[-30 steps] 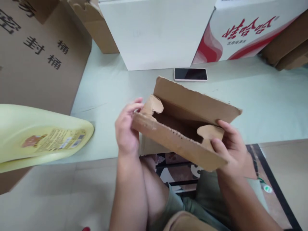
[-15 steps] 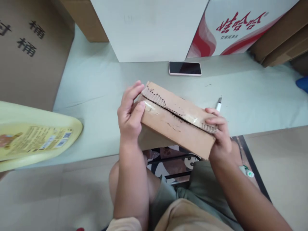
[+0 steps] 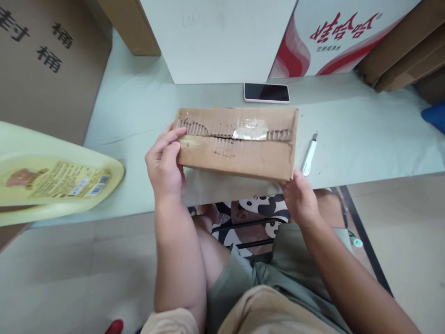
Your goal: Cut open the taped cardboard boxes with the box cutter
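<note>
Between my hands is a brown cardboard box (image 3: 236, 157), held at the table's front edge with its torn, taped seam facing me. My left hand (image 3: 166, 164) grips its left end, thumb and fingers on the near face and side. At the lower right corner, my right hand (image 3: 301, 195) holds the box, its fingertips partly hidden beneath. A white utility knife (image 3: 310, 155) with its blade out lies on the table just right of the box.
A phone (image 3: 266, 93) lies behind the box, before a tall white carton (image 3: 222, 41). A red-and-white carton (image 3: 330, 41) stands at back right. To the left are a yellow bottle (image 3: 62, 178) and a large brown carton (image 3: 45, 88). The pale table (image 3: 368, 125) has a front edge.
The box has turned from a slant to nearly level and shifted left. My left hand moved left with it, and my right hand slid from the top right side to the lower right corner.
</note>
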A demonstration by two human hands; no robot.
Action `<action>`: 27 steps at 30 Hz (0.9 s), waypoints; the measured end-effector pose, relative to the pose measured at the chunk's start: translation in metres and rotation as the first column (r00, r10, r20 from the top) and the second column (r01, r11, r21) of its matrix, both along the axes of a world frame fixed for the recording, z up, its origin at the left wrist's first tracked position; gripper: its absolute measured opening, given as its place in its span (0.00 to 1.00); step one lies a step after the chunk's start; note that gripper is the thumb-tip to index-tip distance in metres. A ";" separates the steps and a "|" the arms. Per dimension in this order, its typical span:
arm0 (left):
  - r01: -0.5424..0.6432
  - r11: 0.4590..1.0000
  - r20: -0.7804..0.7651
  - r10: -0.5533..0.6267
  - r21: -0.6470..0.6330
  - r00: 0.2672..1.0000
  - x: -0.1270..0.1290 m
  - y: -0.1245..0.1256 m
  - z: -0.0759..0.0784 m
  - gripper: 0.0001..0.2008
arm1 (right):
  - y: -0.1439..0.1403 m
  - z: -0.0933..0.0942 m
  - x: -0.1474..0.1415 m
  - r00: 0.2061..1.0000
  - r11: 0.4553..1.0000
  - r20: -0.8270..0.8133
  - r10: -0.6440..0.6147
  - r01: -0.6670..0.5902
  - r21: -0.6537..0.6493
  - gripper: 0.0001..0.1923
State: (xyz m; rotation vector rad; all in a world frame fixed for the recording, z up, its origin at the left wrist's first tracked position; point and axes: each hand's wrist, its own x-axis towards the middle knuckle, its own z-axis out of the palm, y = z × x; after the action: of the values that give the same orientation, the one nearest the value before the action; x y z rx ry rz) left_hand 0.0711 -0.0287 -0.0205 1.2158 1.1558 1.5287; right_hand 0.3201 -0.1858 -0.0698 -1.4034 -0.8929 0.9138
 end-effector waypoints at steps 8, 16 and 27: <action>0.274 0.848 0.136 -0.238 -0.454 0.962 -0.010 -0.017 0.008 0.30 | -0.006 0.047 -0.011 0.901 0.897 0.416 0.122 -0.280 0.343 0.40; 0.468 0.388 0.005 -0.765 -0.794 0.644 -0.004 -0.030 0.014 0.44 | 0.004 0.085 -0.014 0.809 0.897 0.582 0.081 -0.314 0.312 0.30; 0.250 0.956 -0.286 -0.286 -0.156 0.915 -0.012 -0.005 -0.005 0.38 | 0.012 0.066 -0.021 0.724 0.845 0.627 0.288 -0.500 0.189 0.16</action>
State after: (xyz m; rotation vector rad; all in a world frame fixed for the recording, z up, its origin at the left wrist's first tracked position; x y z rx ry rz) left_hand 0.0592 -0.0333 -0.0257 1.4994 1.1982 1.0774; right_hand 0.2987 -0.1739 -0.0037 -1.1973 -1.7991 0.5823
